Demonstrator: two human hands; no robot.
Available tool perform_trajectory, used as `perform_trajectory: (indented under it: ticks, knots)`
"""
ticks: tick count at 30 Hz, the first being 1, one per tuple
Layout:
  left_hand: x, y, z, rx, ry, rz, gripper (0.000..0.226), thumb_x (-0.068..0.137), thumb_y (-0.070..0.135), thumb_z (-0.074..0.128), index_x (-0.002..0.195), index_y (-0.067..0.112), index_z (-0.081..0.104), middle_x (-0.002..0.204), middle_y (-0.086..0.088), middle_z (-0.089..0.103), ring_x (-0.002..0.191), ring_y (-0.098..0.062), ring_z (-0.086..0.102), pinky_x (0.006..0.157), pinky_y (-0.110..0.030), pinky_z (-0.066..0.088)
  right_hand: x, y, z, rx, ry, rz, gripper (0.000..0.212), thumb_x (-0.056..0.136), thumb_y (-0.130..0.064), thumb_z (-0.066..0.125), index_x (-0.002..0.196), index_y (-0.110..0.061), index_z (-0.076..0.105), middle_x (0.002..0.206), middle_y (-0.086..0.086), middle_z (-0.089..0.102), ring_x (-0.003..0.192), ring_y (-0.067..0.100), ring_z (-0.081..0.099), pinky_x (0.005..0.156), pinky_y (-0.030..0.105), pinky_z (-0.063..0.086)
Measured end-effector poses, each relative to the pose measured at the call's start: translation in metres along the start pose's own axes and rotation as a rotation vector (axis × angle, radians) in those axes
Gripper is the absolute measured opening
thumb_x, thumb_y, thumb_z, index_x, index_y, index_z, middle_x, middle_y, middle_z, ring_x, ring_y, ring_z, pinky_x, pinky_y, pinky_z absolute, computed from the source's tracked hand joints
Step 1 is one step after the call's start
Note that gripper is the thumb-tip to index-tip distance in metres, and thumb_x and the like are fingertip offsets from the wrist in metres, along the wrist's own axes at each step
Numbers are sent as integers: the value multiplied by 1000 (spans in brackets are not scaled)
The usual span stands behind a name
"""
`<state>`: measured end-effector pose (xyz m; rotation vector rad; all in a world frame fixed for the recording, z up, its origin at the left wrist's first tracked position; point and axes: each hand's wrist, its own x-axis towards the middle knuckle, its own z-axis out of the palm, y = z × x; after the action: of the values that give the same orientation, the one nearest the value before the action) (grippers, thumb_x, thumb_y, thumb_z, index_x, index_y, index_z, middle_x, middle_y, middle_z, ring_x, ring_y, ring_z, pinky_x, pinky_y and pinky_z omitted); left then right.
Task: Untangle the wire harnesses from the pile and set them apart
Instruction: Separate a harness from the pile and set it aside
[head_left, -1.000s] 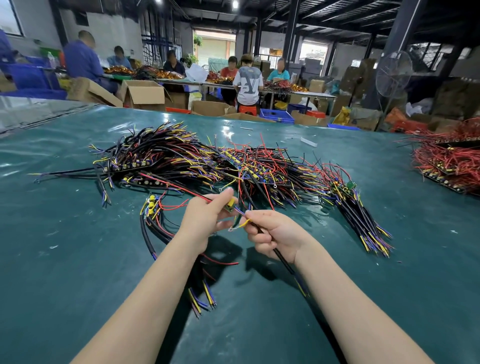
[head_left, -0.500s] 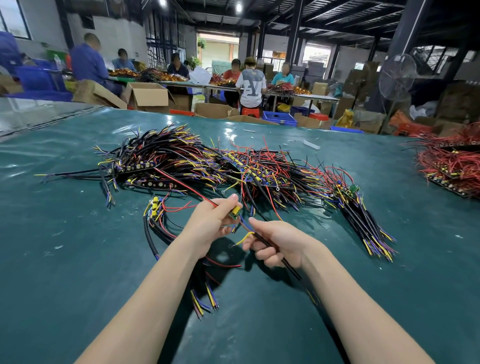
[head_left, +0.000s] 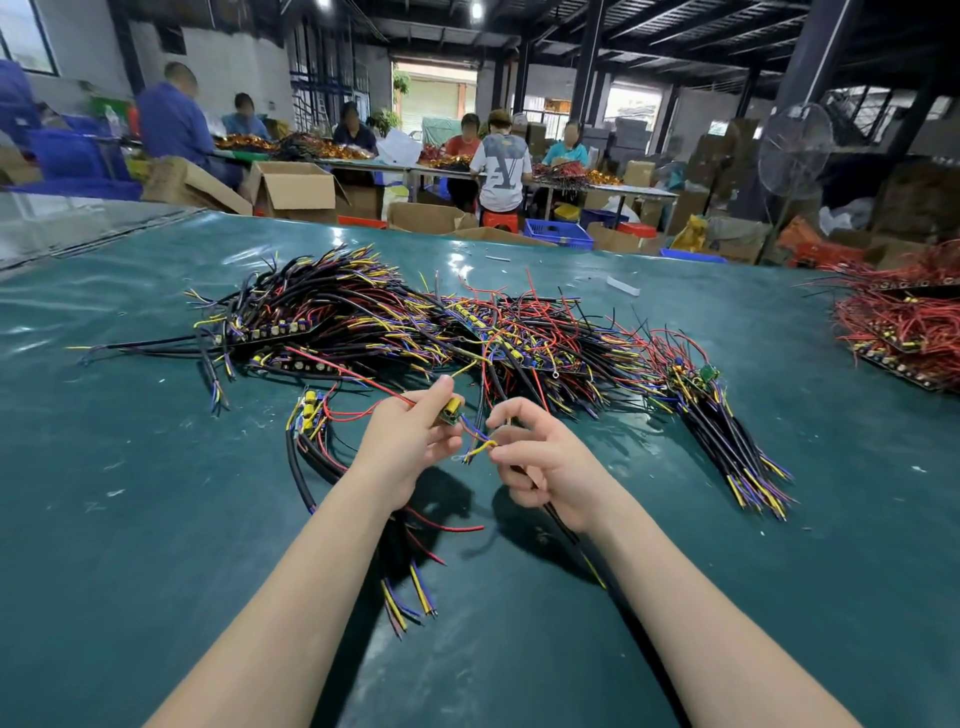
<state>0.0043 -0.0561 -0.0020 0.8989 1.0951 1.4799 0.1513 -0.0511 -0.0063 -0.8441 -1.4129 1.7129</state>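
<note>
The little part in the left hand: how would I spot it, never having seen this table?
On the green table mat, a big tangled wire pile lies across the middle; just nearer, two hands meet. The left hand pinches a small board carrying a yellow cylinder, the only one held in fingers, its thin wires running to the right hand.

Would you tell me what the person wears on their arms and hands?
Nothing visible: the left hand and right hand are ungloved, with no ring, watch or bracelet showing, and both forearms are bare, no sleeves in view.
</note>
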Motion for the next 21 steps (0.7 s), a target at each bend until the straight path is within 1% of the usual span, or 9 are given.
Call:
perform_trajectory:
  ticks: [3,6,9,12,16,19,21]
  knots:
    - [1,1,1,-51,10,4,23,92,23,55,73,9,57,56,4,55,42,-1,54,43,-13,46,1,3,4,-118,71,-132,24,83,12,52,74,-10,52,52,-10,50,33,3,24,41,7,14]
    - [1,2,1,-80,-15,3,25,93,23,53,73,10,58,57,2,54,43,-1,54,45,-13,48,2,4,5,-141,127,-194,20,85,5,55,72,-10,52,47,-10,52,29,3,27,39,5,17]
    - [0,4,0,-158,-70,-21,26,94,23,49,72,11,56,50,5,57,42,-1,54,46,-12,48,1,3,1,-110,120,-194,19,86,3,54,74,-11,58,52,-4,60,32,4,36,36,7,19]
    - [-1,6,0,-197,-101,-53,26,95,23,47,72,13,53,54,4,65,43,-1,55,46,-12,47,2,4,1,-88,134,-197,22,85,4,54,72,-12,61,55,-1,62,33,7,38,36,8,19]
    - [-2,8,0,-217,-133,-86,24,95,22,47,73,14,53,57,2,66,44,-2,56,47,-12,48,3,2,2,-99,192,-171,24,85,-4,58,63,-13,61,55,-2,63,32,8,41,34,8,21]
    - [-3,7,0,-262,-154,-182,20,92,19,51,74,13,57,55,0,65,47,-5,60,49,-14,50,2,0,0,-168,278,-137,26,83,-8,63,57,-13,62,58,-3,66,36,8,47,32,12,24]
    - [-3,6,-1,-280,-166,-247,14,88,17,56,75,13,58,57,-2,65,51,-8,62,51,-14,52,1,0,0,-201,324,-99,25,81,-10,66,56,-13,62,56,-4,65,38,6,50,32,13,25]
